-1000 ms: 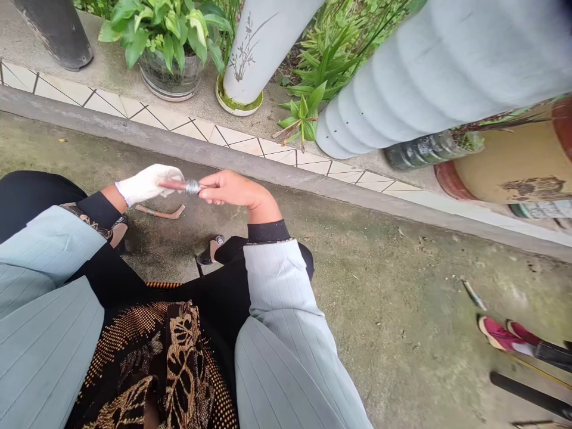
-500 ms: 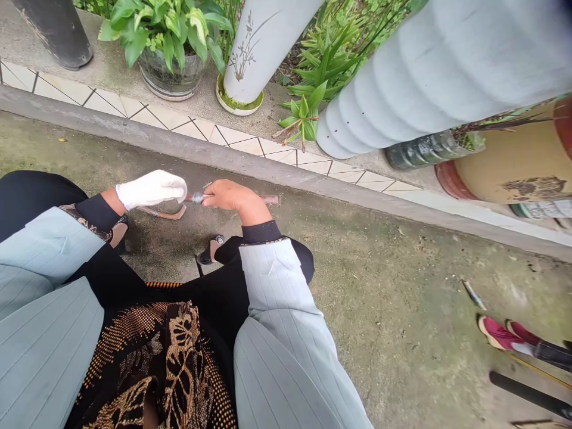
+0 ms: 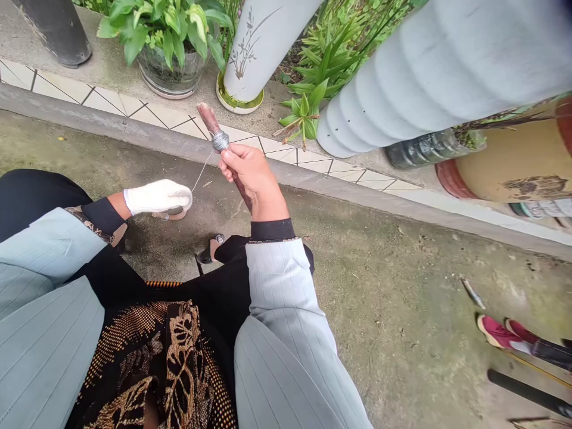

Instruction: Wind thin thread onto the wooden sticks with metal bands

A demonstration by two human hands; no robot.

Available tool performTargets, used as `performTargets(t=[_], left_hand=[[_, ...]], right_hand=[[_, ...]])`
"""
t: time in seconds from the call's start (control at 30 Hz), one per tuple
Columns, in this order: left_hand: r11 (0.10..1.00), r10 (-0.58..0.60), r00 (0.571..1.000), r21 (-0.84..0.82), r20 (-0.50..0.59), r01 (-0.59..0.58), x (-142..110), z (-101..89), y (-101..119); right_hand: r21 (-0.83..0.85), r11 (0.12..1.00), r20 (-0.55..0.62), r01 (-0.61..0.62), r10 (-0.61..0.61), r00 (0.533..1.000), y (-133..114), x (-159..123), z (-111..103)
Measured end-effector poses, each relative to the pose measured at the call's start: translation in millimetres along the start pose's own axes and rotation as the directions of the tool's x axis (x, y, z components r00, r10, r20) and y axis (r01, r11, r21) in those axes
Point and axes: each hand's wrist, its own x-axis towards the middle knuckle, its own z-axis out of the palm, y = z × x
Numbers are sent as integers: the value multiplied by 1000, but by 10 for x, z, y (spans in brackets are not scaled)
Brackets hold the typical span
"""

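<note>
My bare right hand (image 3: 252, 176) is closed around a brown wooden stick (image 3: 208, 118), which tilts up and to the left. Near the stick's upper part sits a thick winding of grey wire (image 3: 220, 141), just above my thumb. One thin strand (image 3: 202, 171) runs taut from that winding down to my left hand (image 3: 158, 197). A white glove covers this hand, and its fingers are pinched on the strand's end. Below the glove, a short bent stick (image 3: 179, 215) lies on the ground, partly hidden by the hand.
A tiled ledge (image 3: 147, 113) crosses ahead, bearing a potted leafy plant (image 3: 172, 71), a white pillar-shaped pot (image 3: 250, 53), a ribbed grey pot (image 3: 402, 77) and a tan pot (image 3: 509, 161). To the right are another person's red shoes (image 3: 496, 333) and a black pole (image 3: 531, 393) on the concrete.
My right hand has raised the stick and tipped it upright to the left. My left hand has moved down and away from the winding, with the strand now stretched between the hands.
</note>
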Motion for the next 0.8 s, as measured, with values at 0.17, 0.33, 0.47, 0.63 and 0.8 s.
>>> performTargets(t=[0.17,0.33,0.47,0.63,0.8], left_hand=[[1000,-14,999,13,29,13,-24,-15,20],[998,-46,996,37,-72,49,-75,-168,50],[993,-93,968,50,-235,107,-95,-286,18],[993,-76,955,-113,-287,45,-86,-256,-56],[992,-48,987,104,-150,64,-153,-111,-14]], right_hand=[[-602,782,-53,-159,160,986,17,9,30],[-797,592,82,-121,304,949,-31,-42,87],[-698,716,450,-15,455,768,-90,-92,125],[-139,990,628,34,62,775,-174,-166,68],[95,995,153,5,-20,988,-122,-171,71]])
